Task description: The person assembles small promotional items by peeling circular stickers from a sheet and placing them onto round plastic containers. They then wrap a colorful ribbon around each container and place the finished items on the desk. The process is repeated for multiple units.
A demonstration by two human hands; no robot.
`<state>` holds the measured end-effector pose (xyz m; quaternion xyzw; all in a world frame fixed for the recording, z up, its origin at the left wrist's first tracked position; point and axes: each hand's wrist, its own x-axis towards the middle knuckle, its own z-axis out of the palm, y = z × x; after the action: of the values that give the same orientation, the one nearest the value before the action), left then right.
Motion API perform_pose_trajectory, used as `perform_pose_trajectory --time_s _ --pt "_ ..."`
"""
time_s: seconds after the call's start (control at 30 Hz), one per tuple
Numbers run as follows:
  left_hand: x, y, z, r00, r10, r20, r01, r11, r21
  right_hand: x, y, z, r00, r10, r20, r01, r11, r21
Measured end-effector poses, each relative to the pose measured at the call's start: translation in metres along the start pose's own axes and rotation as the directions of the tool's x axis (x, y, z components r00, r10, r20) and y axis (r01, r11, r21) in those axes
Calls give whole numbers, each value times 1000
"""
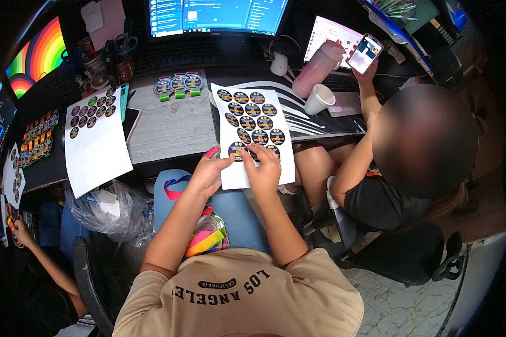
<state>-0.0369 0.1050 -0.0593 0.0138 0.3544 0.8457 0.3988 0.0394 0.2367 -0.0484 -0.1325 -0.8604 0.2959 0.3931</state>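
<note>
A white sheet of round black stickers (229,178) is in front of me, overlapping the desk's near edge. My right hand (264,171) rests over the lower stickers, fingertips pinching one round black sticker (238,149), which looks larger and nearer than the rest. My left hand (209,173) is closed at the sheet's left edge, its thumb reaching toward that sticker. A red strip and a shiny rim (212,152) show at its fingers, apparently part of a medal; most of it is hidden. On my lap lie shiny medals with multicoloured ribbons (208,238).
Three medals (178,85) lie on the grey desk (174,126). Another sticker sheet (95,154) overhangs its left edge. A white cup (320,100) and a pink bottle (319,68) stand right. A seated person with a phone (366,53) is beside me; another person's hand (22,233) is far left.
</note>
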Motion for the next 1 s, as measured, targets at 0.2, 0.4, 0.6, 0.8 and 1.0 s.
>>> perform_pose_trajectory --time_s 0.2,0.4,0.6,0.8,1.0 --pt "2 -3 1 999 33 13 -32 999 -15 3 -1 -2 996 88 -20 -85 990 110" --pt "3 -8 3 999 48 9 -48 999 -20 6 2 -2 997 15 -71 -12 999 37" --pt "4 -12 4 998 69 -9 -69 998 -11 6 0 -2 996 49 -73 -56 993 -101" --pt "3 -14 5 997 71 -12 -72 997 -7 7 0 -4 997 52 -50 -55 996 -71" --pt "4 -14 5 997 81 9 -81 997 2 7 4 -1 997 58 -46 -60 997 -38"
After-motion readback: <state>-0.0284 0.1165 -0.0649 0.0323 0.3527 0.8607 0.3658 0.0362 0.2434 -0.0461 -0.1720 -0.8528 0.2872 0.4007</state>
